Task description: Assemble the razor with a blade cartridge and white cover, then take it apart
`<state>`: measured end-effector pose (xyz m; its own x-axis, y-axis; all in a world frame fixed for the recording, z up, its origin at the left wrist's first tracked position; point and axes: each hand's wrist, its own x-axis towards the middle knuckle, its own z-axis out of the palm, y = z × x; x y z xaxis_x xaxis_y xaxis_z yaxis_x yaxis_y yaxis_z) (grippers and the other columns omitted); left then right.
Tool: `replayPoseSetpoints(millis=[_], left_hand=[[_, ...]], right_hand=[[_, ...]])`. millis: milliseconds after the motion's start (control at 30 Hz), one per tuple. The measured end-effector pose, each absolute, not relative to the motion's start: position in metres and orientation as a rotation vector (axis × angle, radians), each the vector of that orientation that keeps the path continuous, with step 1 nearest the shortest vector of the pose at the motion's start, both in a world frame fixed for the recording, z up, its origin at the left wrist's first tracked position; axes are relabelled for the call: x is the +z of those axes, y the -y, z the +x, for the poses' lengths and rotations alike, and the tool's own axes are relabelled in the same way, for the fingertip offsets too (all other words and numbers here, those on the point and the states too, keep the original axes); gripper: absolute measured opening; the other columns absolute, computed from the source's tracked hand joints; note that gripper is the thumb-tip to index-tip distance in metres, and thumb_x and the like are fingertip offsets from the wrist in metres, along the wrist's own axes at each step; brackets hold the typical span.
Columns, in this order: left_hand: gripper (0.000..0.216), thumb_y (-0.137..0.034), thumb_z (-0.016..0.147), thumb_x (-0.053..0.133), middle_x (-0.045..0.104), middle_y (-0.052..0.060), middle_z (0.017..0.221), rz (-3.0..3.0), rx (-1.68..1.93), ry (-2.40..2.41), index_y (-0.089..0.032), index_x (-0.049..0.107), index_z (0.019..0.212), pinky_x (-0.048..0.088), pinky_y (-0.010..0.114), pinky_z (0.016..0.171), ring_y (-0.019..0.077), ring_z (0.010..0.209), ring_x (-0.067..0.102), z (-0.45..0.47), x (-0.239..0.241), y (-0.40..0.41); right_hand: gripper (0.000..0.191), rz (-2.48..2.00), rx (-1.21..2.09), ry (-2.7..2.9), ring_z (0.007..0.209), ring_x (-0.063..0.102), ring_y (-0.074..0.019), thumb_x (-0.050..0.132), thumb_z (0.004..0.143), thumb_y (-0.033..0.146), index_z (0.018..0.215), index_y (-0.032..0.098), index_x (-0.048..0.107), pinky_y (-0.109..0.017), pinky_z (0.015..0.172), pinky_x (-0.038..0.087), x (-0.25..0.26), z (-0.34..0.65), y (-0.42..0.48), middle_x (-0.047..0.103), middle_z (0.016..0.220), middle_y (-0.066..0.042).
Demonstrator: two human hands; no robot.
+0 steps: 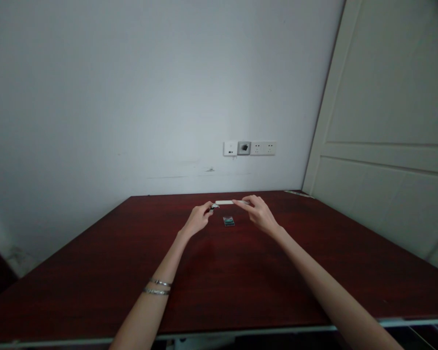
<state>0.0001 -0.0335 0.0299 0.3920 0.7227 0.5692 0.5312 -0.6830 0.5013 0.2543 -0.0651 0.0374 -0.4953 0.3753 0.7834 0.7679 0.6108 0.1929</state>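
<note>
The right hand (259,214) pinches one end of a slim white bar (224,202), just behind the small case (228,221) on the worktop (219,282). Left of the case, the left hand (199,218) nips a small dark piece (213,207) at the bar's free end. Held by fingertips, the bar could slip.
</note>
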Motion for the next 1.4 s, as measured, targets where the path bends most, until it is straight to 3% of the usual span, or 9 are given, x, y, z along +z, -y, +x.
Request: replayPoseSetpoints(millis=[433,700,867,1033,1400], left_hand=[[0.011,-0.016,0.074,0.051,0.063,0.002,0.074,2.270,1.236,-1.041,-0.016,0.056,0.083,0.044,0.021,0.071,0.0125,0.071,0.060,0.000,0.027,0.031],[0.023,-0.019,0.067,0.058,0.064,0.002,0.067,1.812,1.143,-0.891,-0.015,0.049,0.088,0.048,0.023,0.047,0.0156,0.056,0.063,0.017,0.032,0.039],[0.022,-0.020,0.064,0.060,0.064,0.003,0.065,1.687,1.137,-0.891,-0.015,0.047,0.082,0.048,0.024,0.042,0.0169,0.052,0.063,0.019,0.039,0.044],[0.017,-0.015,0.064,0.058,0.062,0.003,0.059,1.554,1.042,-0.959,-0.014,0.048,0.077,0.050,0.027,0.045,0.0184,0.051,0.063,0.017,0.038,0.043],[0.015,-0.018,0.064,0.058,0.062,0.005,0.060,1.485,0.927,-0.888,-0.012,0.050,0.076,0.049,0.026,0.044,0.0182,0.050,0.063,0.015,0.032,0.042]], right_hand=[[0.060,-0.964,-0.712,2.123,0.083,0.047,-0.0170,0.038,0.079,-0.002,0.127,0.034,0.047,-0.030,0.072,0.037,0.027,0.271,0.060,0.054,0.098,-0.007],[0.061,-0.964,-0.530,1.983,0.086,0.049,-0.0174,0.036,0.079,-0.001,0.128,0.034,0.045,-0.031,0.076,0.039,0.041,0.241,0.052,0.054,0.097,-0.006],[0.048,-0.941,-0.352,1.806,0.079,0.051,-0.0154,0.035,0.085,0.009,0.126,0.030,0.049,-0.028,0.073,0.042,0.039,0.238,0.042,0.054,0.090,-0.005],[0.038,-0.924,-0.330,1.856,0.080,0.051,-0.0160,0.044,0.087,0.023,0.124,0.031,0.051,-0.028,0.074,0.042,0.041,0.230,0.042,0.055,0.089,-0.005],[0.045,-0.983,-0.371,1.981,0.079,0.051,-0.0149,0.042,0.085,0.010,0.122,0.034,0.052,-0.027,0.072,0.042,0.020,0.228,0.026,0.056,0.089,-0.004]])
